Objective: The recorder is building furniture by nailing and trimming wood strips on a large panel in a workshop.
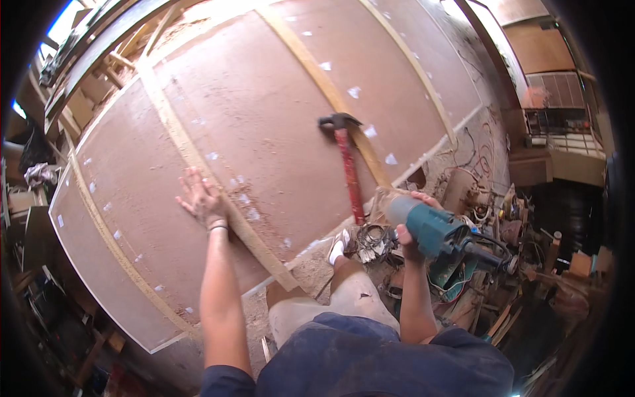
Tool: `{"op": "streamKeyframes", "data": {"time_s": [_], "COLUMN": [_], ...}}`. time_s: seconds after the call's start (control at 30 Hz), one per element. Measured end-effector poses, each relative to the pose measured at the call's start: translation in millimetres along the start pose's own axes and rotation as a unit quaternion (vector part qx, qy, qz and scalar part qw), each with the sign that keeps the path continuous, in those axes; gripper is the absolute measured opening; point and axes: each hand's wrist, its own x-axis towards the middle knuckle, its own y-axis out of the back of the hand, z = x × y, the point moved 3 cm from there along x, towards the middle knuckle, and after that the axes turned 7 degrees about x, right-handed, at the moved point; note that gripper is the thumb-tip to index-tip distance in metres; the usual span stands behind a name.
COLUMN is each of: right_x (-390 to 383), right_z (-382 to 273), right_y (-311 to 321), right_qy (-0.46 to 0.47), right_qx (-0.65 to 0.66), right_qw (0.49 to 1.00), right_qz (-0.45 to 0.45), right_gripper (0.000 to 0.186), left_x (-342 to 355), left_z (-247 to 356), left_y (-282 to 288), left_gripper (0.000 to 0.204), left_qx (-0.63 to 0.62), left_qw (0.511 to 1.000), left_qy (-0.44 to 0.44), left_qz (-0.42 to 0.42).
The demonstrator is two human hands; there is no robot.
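My left hand (202, 200) lies with fingers spread on a large brown sheet panel (238, 86), against a long pale wooden strip (254, 241). The strip crosses the panel and sticks out past its near edge, by my legs. In my right hand (413, 241) I hold a teal corded power tool (436, 228) with a grey nose, off to the right beyond the panel's near edge. Its exact kind and its tip are not clear. Between the hands a claw hammer (349, 175) with a worn red handle rests on the panel, its head by another strip (311, 63).
More strips (417, 69) run across the panel, with small white patches and sawdust between them. Coiled cable (376, 239) and workshop clutter lie right of my legs. Shelves and boxes (577, 165) stand at the far right; timber (99, 53) is stacked at the far left.
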Motion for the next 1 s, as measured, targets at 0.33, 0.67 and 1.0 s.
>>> {"op": "streamKeyframes", "data": {"time_s": [0.33,0.67,1.0], "right_x": [29.1,80.0,91.0], "right_z": [102.8,186.7,232.0], "right_y": [214.6,223.3,133.1], "right_qy": [-0.102,-0.079,-0.074], "right_qx": [-0.007,0.089,0.112], "right_qw": [0.99,0.987,0.956], "right_qz": [0.094,-0.112,-0.26], "right_gripper": [0.071,0.072,0.062], "left_x": [-155.3,-178.1,-189.8], "left_z": [236.1,289.9,304.1], "left_y": [15.4,-34.3,-18.6], "left_gripper": [0.061,0.044,0.061], "left_qx": [-0.249,-0.266,-0.002], "left_qw": [0.941,0.959,0.999], "left_qy": [-0.222,-0.097,-0.018], "left_qz": [-0.053,0.027,0.028]}}
